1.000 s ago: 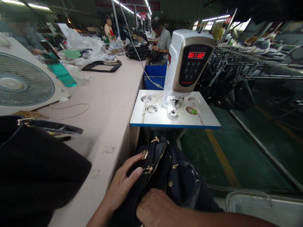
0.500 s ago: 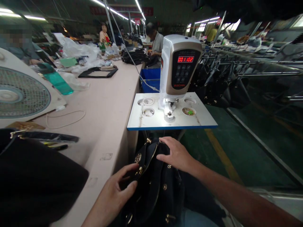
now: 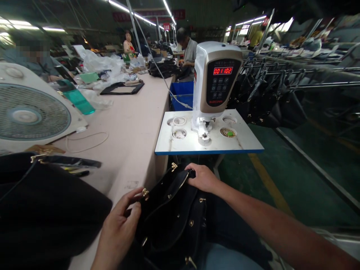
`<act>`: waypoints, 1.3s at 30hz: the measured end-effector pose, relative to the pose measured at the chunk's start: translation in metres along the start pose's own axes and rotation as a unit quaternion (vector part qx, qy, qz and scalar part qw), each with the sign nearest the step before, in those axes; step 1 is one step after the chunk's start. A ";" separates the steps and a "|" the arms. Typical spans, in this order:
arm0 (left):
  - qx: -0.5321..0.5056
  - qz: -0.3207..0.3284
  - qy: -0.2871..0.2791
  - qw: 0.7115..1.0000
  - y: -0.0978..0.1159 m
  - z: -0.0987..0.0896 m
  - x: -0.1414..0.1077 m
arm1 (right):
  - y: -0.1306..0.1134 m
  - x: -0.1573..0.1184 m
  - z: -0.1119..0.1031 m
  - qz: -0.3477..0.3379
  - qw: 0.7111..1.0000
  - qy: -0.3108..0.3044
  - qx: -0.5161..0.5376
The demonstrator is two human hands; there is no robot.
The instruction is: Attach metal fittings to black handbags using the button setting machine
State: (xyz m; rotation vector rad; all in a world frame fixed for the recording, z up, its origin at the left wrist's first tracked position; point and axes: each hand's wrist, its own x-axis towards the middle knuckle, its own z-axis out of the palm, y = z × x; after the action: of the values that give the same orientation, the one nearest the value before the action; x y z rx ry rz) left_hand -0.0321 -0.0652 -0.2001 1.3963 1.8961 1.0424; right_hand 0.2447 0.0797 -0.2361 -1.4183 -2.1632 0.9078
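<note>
A black bag (image 3: 168,221) with gold fittings lies open on the lap, its mouth spread and its inner pockets showing. My left hand (image 3: 120,221) grips the bag's left edge beside a gold fitting, thumb and fingers bent round it. At the far end of the bag, my right hand (image 3: 204,178) pinches the end of a zipper. Just beyond stands a white and gold machine (image 3: 218,78) with a red display, on a small white table (image 3: 180,147) that has round trays of small parts let into it.
Another black bag (image 3: 56,210) rests at the left on the long table (image 3: 132,123), near a fan (image 3: 30,116) and a teal bottle (image 3: 80,100). A blue bin (image 3: 182,92) stands behind the machine. Racks of black bags (image 3: 270,101) hang at right. Several people work farther back.
My left hand has moved left, drawing the bag's edge outward, so the mouth is wider. My right hand has closed on the zipper end. The view has shifted slightly.
</note>
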 end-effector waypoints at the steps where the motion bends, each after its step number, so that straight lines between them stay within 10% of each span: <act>1: 0.023 0.037 0.018 0.999 0.004 0.001 -0.001 | -0.003 -0.001 -0.002 -0.005 1.000 0.002 -0.003; 8: 0.268 0.278 -0.063 0.920 0.044 0.034 0.007 | -0.038 -0.018 -0.012 -0.036 0.999 0.018 -0.014; 17: 0.395 0.152 -0.136 0.896 0.049 0.051 0.041 | -0.031 -0.026 -0.017 0.015 0.997 0.014 -0.075; 30: 0.360 0.173 -0.130 0.908 0.057 0.055 0.029 | -0.006 -0.017 -0.017 0.076 0.992 0.025 -0.094; 39: 0.356 0.211 -0.124 0.902 0.064 0.044 0.003 | -0.001 -0.035 -0.012 -0.029 0.994 0.065 -0.084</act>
State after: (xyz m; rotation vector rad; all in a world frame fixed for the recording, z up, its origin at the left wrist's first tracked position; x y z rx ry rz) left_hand 0.0351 -0.0413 -0.1705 2.3044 1.8968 0.2790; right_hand 0.2661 0.0510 -0.2264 -1.4390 -2.2131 0.6076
